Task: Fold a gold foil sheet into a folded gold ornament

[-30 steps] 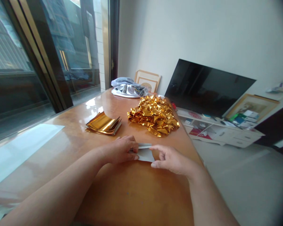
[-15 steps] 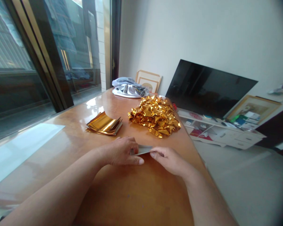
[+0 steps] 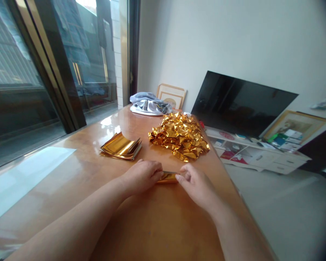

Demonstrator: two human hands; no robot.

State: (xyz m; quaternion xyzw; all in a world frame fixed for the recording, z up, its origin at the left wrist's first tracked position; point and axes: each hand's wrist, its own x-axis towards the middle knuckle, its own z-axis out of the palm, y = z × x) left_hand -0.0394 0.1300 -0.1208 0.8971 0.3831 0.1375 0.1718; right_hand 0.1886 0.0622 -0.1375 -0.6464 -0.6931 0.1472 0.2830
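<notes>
Grip: left hand (image 3: 142,177) and right hand (image 3: 197,185) close together, clamped on the two ends of a folded gold foil strip (image 3: 168,178), which lies on the varnished wooden table (image 3: 163,224). Head view: stack of gold foil sheets (image 3: 121,147) ahead left, crumpled gold foil (image 3: 179,137) ahead right, grey cloth (image 3: 149,104) beyond, flat-screen TV (image 3: 243,103) leaning past the table's right edge

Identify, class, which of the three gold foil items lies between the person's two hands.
The narrow folded gold foil strip, between the left hand and right hand. The stack of folded foil sheets and the crumpled foil heap lie farther off, untouched.
</notes>
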